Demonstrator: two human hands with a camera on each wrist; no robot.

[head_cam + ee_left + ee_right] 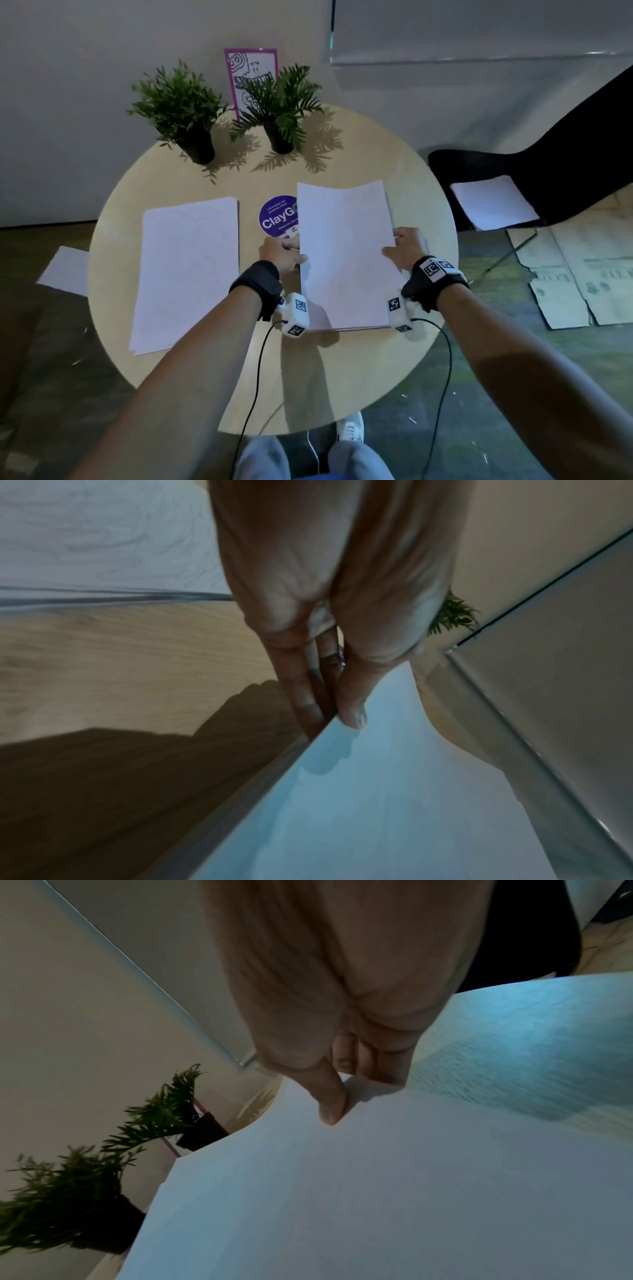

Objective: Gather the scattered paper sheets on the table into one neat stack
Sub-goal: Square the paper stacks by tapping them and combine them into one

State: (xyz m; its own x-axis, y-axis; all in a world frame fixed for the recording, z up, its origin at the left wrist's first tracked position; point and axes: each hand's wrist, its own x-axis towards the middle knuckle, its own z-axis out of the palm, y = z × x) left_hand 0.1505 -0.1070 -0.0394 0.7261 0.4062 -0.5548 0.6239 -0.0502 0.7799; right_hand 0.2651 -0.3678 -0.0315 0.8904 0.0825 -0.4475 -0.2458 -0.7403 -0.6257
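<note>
We hold a bundle of paper sheets point(346, 253) by its two long edges above the right half of the round desk point(219, 178). Our left hand point(279, 253) pinches the left edge, thumb on top and fingers point(301, 685) beneath; our right hand point(407, 248) grips the right edge the same way, thumb pressed on the top sheet. The bundle's near edge touches or sits just above the desk — we cannot tell which — and its far edge tilts up, partly covering a purple sticker point(277, 216).

A second paper pile point(186, 274) lies flat on the desk's left half, well apart, with bare wood between. Two potted plants point(178, 109) stand near the far rim. More sheets rest on a black chair point(493, 205) to the right, and one sheet point(65, 270) lies on the floor to the left.
</note>
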